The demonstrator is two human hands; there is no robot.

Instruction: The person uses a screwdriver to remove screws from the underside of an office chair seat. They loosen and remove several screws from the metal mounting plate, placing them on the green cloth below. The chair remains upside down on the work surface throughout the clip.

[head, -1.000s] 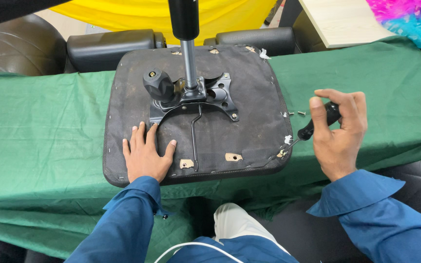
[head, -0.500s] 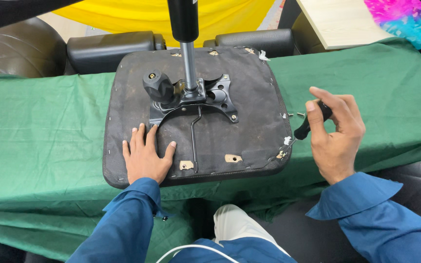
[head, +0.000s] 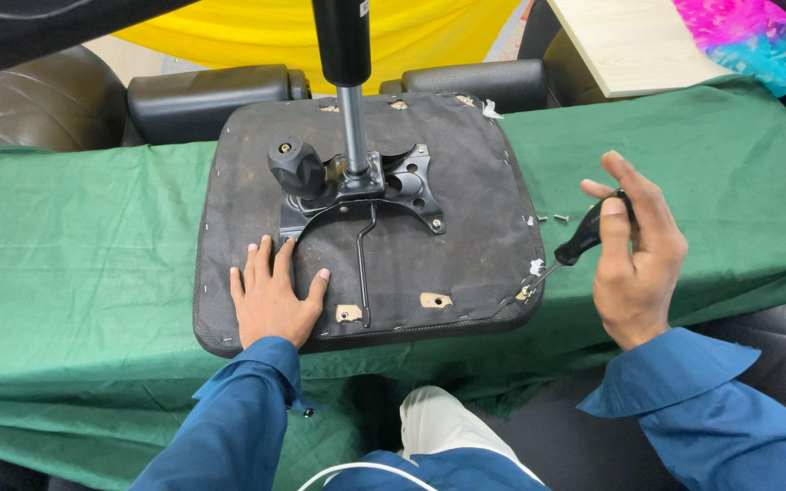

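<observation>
With your left hand [head: 270, 295] pressed flat on the upturned chair seat [head: 466, 236] atop the green cloth [head: 75, 236], keep the screwdriver [head: 584, 238] gripped in your right hand [head: 634, 250] squarely seated in the corner screw [head: 524, 293].

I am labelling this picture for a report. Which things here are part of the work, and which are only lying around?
In the work:
- right hand holding the screwdriver
- left hand pressing flat on the upturned seat pad
- metal seat mechanism
- loose screws

Lying around:
- green cloth
- wooden board
- black armrests
</observation>
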